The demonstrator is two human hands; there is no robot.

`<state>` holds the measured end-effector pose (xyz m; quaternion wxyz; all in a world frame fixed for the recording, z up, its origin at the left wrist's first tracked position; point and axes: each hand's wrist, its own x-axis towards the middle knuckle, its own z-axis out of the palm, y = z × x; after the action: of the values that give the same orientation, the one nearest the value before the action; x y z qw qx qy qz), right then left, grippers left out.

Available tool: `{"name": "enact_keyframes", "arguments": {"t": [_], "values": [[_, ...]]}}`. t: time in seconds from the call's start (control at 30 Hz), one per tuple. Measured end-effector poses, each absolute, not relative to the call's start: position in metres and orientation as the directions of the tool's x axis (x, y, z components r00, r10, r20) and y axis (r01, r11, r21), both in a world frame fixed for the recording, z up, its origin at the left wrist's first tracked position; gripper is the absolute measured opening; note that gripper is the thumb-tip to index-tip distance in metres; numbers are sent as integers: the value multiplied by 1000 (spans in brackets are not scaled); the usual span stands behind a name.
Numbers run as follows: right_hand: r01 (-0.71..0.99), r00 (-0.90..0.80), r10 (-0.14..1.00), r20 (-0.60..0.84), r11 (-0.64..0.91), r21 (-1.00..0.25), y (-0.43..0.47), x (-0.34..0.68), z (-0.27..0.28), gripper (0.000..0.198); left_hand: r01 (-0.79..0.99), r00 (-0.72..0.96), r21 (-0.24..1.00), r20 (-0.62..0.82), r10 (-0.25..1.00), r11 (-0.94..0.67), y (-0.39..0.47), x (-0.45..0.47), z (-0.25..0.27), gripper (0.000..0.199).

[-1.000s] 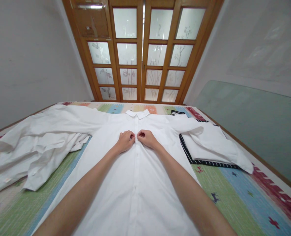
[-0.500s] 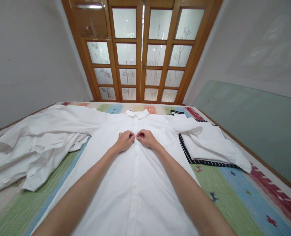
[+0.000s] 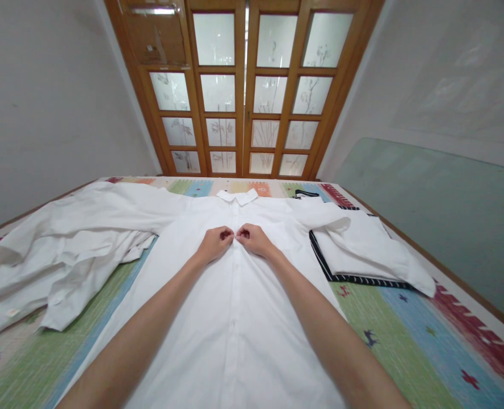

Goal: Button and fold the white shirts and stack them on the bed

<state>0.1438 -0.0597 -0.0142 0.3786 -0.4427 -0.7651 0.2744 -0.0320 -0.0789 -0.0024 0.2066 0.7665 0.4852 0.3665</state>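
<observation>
A white button-up shirt point(image 3: 192, 335) lies spread face up in front of me, its collar point(image 3: 237, 197) at the far end and its sleeves out to both sides. My left hand point(image 3: 217, 241) pinches the front placket in the chest area from the left. From the right, my right hand point(image 3: 253, 238) pinches the same placket, its fingertips almost meeting those of the left. Any button between the fingertips is too small and covered to make out. Below the hands the placket runs straight down the shirt's middle.
A crumpled white garment point(image 3: 77, 278) lies at the left, partly under the sleeve. Under the right sleeve is a folded white cloth with black striped edging point(image 3: 362, 280). A colourful patterned cover point(image 3: 388, 329) lies beneath everything. Wooden glazed doors point(image 3: 246, 113) stand beyond.
My left hand's fingers have shifted slightly at the placket. The right hand keeps its pinch, and the shirt lies as before.
</observation>
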Motion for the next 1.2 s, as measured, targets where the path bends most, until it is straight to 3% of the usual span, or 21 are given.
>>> {"name": "enact_keyframes", "arguments": {"t": [0.6, 0.9, 1.2], "values": [[469, -307, 883, 354, 464, -751, -61, 144, -14, 3, 544, 236, 713, 375, 897, -442, -83, -31, -1, 11], [431, -320, 885, 337, 453, -780, -60, 143, -15, 4, 713, 257, 533, 407, 877, -456, -80, -27, -7, 9], [431, -308, 887, 344, 452, -781, -59, 145, -15, 4, 688, 303, 527, 415, 858, -499, -80, -29, -7, 9]]}}
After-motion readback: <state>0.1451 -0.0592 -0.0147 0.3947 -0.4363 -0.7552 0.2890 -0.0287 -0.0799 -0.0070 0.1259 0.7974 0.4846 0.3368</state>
